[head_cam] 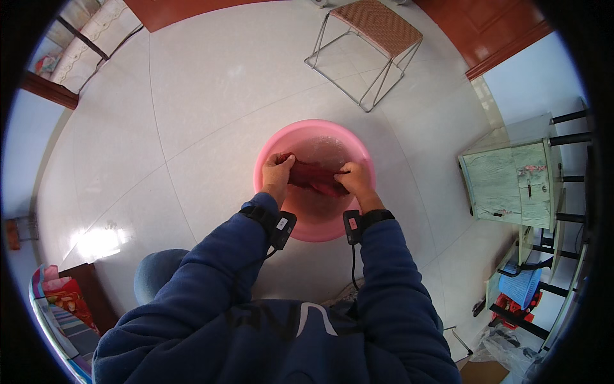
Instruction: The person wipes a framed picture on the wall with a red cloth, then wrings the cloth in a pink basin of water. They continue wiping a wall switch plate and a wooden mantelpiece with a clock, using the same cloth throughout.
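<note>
A dark red cloth (pixel 314 177) is stretched between my two hands inside a pink plastic basin (pixel 314 235). My left hand (pixel 277 172) pinches its left end between thumb and fingers. The right end is gripped by my right hand (pixel 354 178), near the basin's right wall. Cloudy water with some foam (pixel 331 144) lies in the basin around the cloth. Whether the cloth's underside touches the water cannot be told. Each wrist bears a strapped black device with a cable.
A stool with a woven brown seat (pixel 379 26) and metal legs stands beyond the basin. To the right are a pale green cabinet (pixel 508 180) and a blue plastic basket (pixel 520 285). A bed with colourful bedding (pixel 67 297) is at the lower left. Pale floor tiles (pixel 206 120) surround the basin.
</note>
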`<state>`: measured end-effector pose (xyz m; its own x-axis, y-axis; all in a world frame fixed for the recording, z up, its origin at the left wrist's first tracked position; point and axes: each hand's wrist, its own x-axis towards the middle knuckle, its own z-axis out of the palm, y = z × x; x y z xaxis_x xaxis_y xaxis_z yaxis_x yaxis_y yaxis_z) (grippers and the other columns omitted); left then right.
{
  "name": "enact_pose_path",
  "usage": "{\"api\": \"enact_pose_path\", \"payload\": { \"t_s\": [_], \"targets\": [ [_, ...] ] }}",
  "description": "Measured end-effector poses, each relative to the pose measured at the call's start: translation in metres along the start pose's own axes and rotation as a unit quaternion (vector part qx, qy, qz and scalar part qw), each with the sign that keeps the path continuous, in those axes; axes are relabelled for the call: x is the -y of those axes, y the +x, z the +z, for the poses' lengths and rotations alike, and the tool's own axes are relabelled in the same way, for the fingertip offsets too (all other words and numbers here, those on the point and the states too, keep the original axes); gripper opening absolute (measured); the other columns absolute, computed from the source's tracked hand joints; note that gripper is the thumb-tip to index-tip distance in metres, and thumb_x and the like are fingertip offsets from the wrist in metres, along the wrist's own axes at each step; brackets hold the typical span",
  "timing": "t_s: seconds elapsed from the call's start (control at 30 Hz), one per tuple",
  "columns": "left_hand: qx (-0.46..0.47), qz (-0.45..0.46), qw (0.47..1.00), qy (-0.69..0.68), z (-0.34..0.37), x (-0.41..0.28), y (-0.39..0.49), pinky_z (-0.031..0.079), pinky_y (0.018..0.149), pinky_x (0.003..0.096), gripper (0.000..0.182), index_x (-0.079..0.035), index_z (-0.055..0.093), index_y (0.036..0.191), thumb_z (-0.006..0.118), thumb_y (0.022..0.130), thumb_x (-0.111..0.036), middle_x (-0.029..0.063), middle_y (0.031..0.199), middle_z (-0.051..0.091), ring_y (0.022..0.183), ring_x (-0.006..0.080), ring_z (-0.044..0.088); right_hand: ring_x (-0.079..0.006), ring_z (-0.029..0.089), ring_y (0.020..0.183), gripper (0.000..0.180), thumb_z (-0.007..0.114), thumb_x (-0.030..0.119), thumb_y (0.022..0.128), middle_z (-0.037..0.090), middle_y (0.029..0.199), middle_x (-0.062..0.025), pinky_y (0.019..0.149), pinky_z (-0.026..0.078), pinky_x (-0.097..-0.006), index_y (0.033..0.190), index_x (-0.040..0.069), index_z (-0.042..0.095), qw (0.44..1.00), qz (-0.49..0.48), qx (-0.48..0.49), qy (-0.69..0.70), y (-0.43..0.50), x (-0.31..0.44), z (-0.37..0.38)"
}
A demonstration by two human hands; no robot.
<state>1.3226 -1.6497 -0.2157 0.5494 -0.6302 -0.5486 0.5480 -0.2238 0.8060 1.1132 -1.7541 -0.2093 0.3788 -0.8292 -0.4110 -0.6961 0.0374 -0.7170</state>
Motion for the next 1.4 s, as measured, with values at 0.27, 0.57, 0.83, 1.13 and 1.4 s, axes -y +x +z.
{"api": "enact_pose_path", "payload": {
  "t_s": [0.27,0.57,0.83,1.13,1.4],
  "targets": [
    [0.007,-0.023,1.000,-0.004,0.008,-0.019,-0.007,0.055,0.073,0.0331,0.010,-0.005,0.064,0.101,0.068,0.092,-0.009,0.0069,0.095,0.067,0.084,0.0190,0.066,-0.0166,0.063,0.076,0.012,0.074,0.008,0.077,0.067,0.081,-0.0055,0.069,0.049,-0.0319,0.084,-0.001,0.069,0.977,-0.119,0.030,0.177,-0.004,0.026,-0.018],
    [-0.026,0.094,0.993,-0.062,0.030,-0.046,-0.018,0.052,0.069,0.0299,0.007,-0.006,0.063,0.093,0.068,0.088,-0.003,0.0042,0.087,0.065,0.079,0.0160,0.062,-0.0127,0.052,0.073,0.009,0.060,0.005,0.082,0.057,0.074,-0.0024,0.072,0.042,-0.0267,0.074,0.004,0.061,0.810,-0.120,0.132,0.558,-0.020,0.072,-0.053],
    [0.017,-0.015,0.957,0.290,-0.006,0.008,0.004,0.050,0.059,0.0338,0.027,0.001,0.064,0.104,0.069,0.078,0.002,0.0086,0.083,0.065,0.072,0.0216,0.063,-0.0312,0.067,0.105,0.025,0.068,0.008,0.080,0.071,0.095,-0.0153,0.093,0.052,-0.0388,0.105,0.005,0.073,0.983,-0.041,0.050,-0.173,-0.015,0.028,0.007],
    [0.081,-0.097,0.978,0.167,-0.017,0.037,-0.011,0.052,0.078,0.0439,0.050,-0.016,0.048,0.142,0.063,0.097,-0.030,0.0089,0.130,0.059,0.111,0.0249,0.058,-0.0388,0.065,0.106,0.043,0.070,0.019,0.085,0.068,0.107,-0.0222,0.094,0.052,-0.0407,0.126,0.008,0.064,0.995,-0.009,-0.039,-0.088,-0.044,0.017,0.086],
    [0.214,-0.234,0.930,-0.185,-0.014,0.023,-0.012,0.052,0.087,0.0487,0.041,-0.010,0.062,0.122,0.048,0.103,-0.044,0.0107,0.111,0.067,0.098,0.0307,0.063,-0.0343,0.064,0.086,0.037,0.060,0.032,0.096,0.065,0.092,-0.0223,0.072,0.048,-0.0461,0.084,-0.001,0.069,0.972,-0.137,-0.002,0.193,-0.050,0.078,0.084]
  ]
}}
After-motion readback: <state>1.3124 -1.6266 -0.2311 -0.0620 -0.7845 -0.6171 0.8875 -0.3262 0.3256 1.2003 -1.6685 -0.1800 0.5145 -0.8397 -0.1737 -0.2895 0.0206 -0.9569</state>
